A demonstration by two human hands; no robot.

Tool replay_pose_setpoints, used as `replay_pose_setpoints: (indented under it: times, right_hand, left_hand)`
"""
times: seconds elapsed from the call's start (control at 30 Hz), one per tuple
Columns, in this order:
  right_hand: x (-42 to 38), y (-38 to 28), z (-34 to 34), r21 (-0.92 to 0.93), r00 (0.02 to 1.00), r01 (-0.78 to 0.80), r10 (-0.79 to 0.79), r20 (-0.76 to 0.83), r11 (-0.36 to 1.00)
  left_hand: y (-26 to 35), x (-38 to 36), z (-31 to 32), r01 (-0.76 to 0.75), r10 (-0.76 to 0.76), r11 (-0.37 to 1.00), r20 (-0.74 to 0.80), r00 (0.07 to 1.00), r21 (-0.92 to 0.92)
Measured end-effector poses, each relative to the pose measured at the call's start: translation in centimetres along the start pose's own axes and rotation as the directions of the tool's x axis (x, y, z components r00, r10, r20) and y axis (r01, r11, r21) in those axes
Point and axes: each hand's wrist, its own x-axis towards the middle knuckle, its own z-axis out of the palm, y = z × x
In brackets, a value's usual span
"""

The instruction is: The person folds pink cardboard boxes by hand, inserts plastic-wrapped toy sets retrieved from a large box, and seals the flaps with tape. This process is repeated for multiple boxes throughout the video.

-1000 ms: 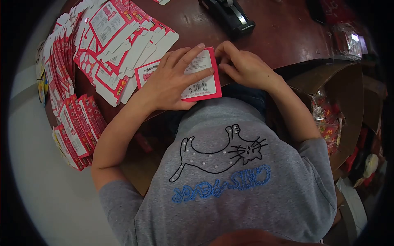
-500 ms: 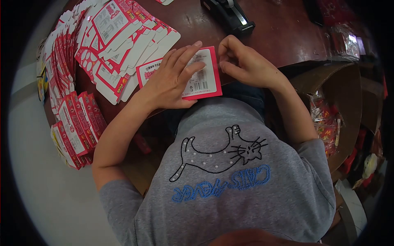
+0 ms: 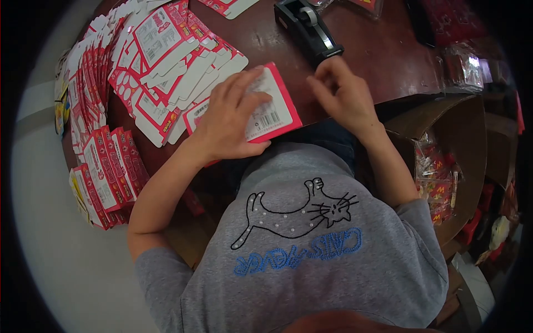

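Note:
My left hand point(image 3: 227, 114) lies over a red and white printed box point(image 3: 277, 108), fingers across its top face and thumb along its near edge. The box shows a barcode and small print, part of it hidden under the hand. At the serrated end of a black tape dispenser point(image 3: 308, 30) is my right hand point(image 3: 347, 97). Its fingers are bent and the thumb stands apart from the index finger, with nothing visible between them.
Flat unfolded cartons point(image 3: 166, 72) lie piled on the dark red table point(image 3: 377, 61) at left. Folded red boxes point(image 3: 111, 172) stand in rows at its left edge. A cardboard carton point(image 3: 466, 133) with red packets point(image 3: 436, 183) is at my right.
My right hand has gone from the box's right side to the tape dispenser. The box has tilted a little, its right end rising away from me, under my left hand.

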Motion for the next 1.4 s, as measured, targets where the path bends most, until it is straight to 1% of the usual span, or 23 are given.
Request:
replay_pose_setpoints:
  times: [0.03, 0.07, 0.1, 0.13, 0.17, 0.2, 0.23, 0.27, 0.3, 0.33, 0.37, 0.4, 0.47, 0.6, 0.7, 0.77, 0.83, 0.9, 1.03, 1.17, 1.27, 1.33, 1.4]
  right_hand:
    - [0.4, 0.8, -0.2, 0.109, 0.957, 0.025, 0.007, -0.290, 0.994]
    - [0.9, 1.6, -0.5, 0.208, 0.829, 0.082, 0.049, -0.556, 0.975]
    - [1.7, 2.0, -1.1, 0.188, 0.783, 0.067, 0.065, -0.619, 0.980]
    - [2.7, 2.9, -1.3, 0.190, 0.777, 0.072, 0.064, -0.626, 0.979]
    - [3.7, 3.9, -1.3, 0.344, 0.867, 0.025, 0.151, -0.475, 0.938]
    - [4.2, 4.4, -1.2, 0.482, 0.930, -0.042, 0.210, -0.301, 0.875]
    - [4.2, 4.6, -0.9, 0.485, 0.928, -0.033, 0.207, -0.310, 0.874]
    - [4.2, 4.7, -0.6, 0.549, 0.921, -0.012, 0.223, -0.319, 0.836]
    - [4.3, 4.7, -0.4, 0.610, 0.915, 0.006, 0.242, -0.324, 0.792]
    - [4.0, 4.6, -0.5, 0.615, 0.914, 0.009, 0.244, -0.325, 0.788]
    - [3.4, 4.5, -0.6, 0.579, 0.915, 0.074, 0.175, -0.363, 0.812]
    - [2.9, 4.5, -0.6, 0.539, 0.912, 0.136, 0.107, -0.396, 0.831]
    - [2.1, 4.8, 0.0, 0.538, 0.895, 0.175, 0.095, -0.436, 0.824]
    - [1.1, 5.4, 1.2, 0.481, 0.855, 0.171, 0.113, -0.506, 0.860]
    - [0.4, 5.5, 1.4, 0.295, 0.796, 0.097, 0.103, -0.596, 0.951]
    - [-0.9, 5.1, 0.8, 0.248, 0.817, 0.100, 0.063, -0.573, 0.964]
    - [-2.6, 3.5, 0.5, 0.220, 0.843, 0.097, 0.037, -0.536, 0.971]
    - [-3.2, 1.7, 0.6, 0.539, 0.993, -0.064, 0.109, -0.051, 0.840]
    - [-2.2, 0.4, 1.9, 0.427, 0.992, -0.030, -0.027, 0.127, 0.904]
    - [-1.6, 1.1, 3.3, 0.340, 0.986, 0.008, -0.065, 0.156, 0.941]
    - [-1.3, 1.3, 3.8, 0.254, 0.993, 0.101, -0.113, 0.034, 0.962]
    - [-1.3, 0.0, 3.1, -0.051, 0.997, -0.045, 0.048, 0.053, 0.998]
    - [-1.1, -0.5, 2.8, -0.145, 0.996, -0.048, 0.058, 0.065, 0.988]
  left_hand:
    - [0.5, -0.3, -0.5, -0.001, 0.001, 1.000, -0.004, 1.000, 0.004]
    - [0.9, -0.6, -1.2, 0.192, -0.201, 0.978, -0.141, 0.969, -0.076]
    - [0.8, -0.8, -1.9, 0.359, -0.395, 0.916, -0.255, 0.882, -0.179]
    - [0.3, -1.3, -2.2, 0.496, -0.582, 0.798, -0.225, 0.782, -0.342]
    - [-0.2, -1.5, -2.6, 0.492, -0.575, 0.804, -0.228, 0.785, -0.334]
    - [-0.3, -1.3, -3.4, 0.549, -0.751, 0.572, -0.120, 0.649, -0.609]
    - [-0.4, -1.1, -4.0, 0.529, -0.861, 0.267, 0.048, 0.507, -0.806]
    - [-0.3, -1.4, -4.6, 0.529, -0.859, 0.278, 0.039, 0.511, -0.802]
    - [0.3, -2.1, -5.2, 0.610, -0.719, 0.625, -0.055, 0.693, -0.488]
    - [0.9, -2.7, -5.7, 0.526, -0.530, 0.847, -0.042, 0.847, -0.080]
    - [1.2, -2.9, -6.7, 0.350, -0.359, 0.932, 0.106, 0.927, 0.092]
    - [1.2, -3.0, -6.6, 0.351, -0.361, 0.932, 0.114, 0.926, 0.093]
    - [0.5, -2.8, -5.8, -0.295, 0.049, 0.804, 0.436, 0.898, 0.516]
    - [-1.0, 0.6, -3.0, -0.561, 0.278, 0.667, 0.535, 0.798, 0.491]
    - [0.3, 3.2, -1.8, -0.370, 0.163, 0.873, 0.524, 0.836, 0.318]
    - [-0.3, 3.1, 0.1, -0.177, 0.099, 0.954, 0.303, 0.948, 0.242]
    - [-1.2, 2.3, 1.3, -0.169, 0.120, 0.966, 0.237, 0.964, 0.197]
    - [-1.9, 2.0, 1.9, -0.178, 0.150, 0.971, 0.170, 0.974, 0.162]
    - [-2.7, 1.4, 3.1, -0.188, 0.187, 0.980, 0.021, 0.982, 0.059]
    - [-3.0, 1.1, 2.9, -0.255, 0.255, 0.961, 0.011, 0.967, 0.108]
    - [-3.0, 1.2, 2.9, -0.231, 0.226, 0.967, 0.059, 0.972, 0.111]
    - [-3.0, 1.2, 2.8, -0.236, 0.228, 0.967, 0.082, 0.970, 0.101]
    - [-2.3, 1.0, 2.0, -0.204, 0.201, 0.971, 0.034, 0.979, 0.128]
